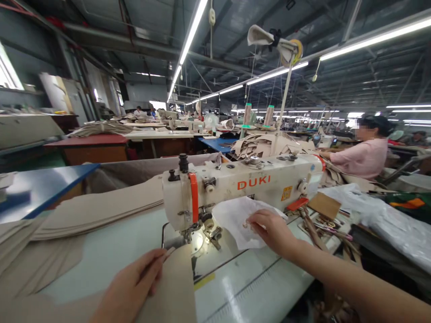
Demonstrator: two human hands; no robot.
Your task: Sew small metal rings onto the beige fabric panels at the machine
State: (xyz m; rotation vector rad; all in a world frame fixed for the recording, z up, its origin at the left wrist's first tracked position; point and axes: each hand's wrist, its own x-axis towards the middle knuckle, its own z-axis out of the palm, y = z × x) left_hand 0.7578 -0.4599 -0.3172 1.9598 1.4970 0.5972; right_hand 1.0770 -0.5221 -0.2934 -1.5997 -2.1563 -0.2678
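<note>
My left hand (134, 280) is closed on the edge of a beige fabric piece (177, 287), with a narrow strip at its fingertips. The piece's far end lies by the needle area of a white sewing machine (222, 184). My right hand (272, 229) is over a white sheet (232, 217) that lies against the machine's arm. Its fingers are pinched together, and a small shiny thing shows at their tips; I cannot make out what it is. A metal guide (213, 235) sits on the machine bed between the hands.
Stacked beige pieces (101, 208) lie left of the machine, with more cut pieces (269, 146) behind it. Small tools and brown straps (313, 229) crowd the right end beside clear plastic (390, 224). A person in pink (363, 154) sits at the right.
</note>
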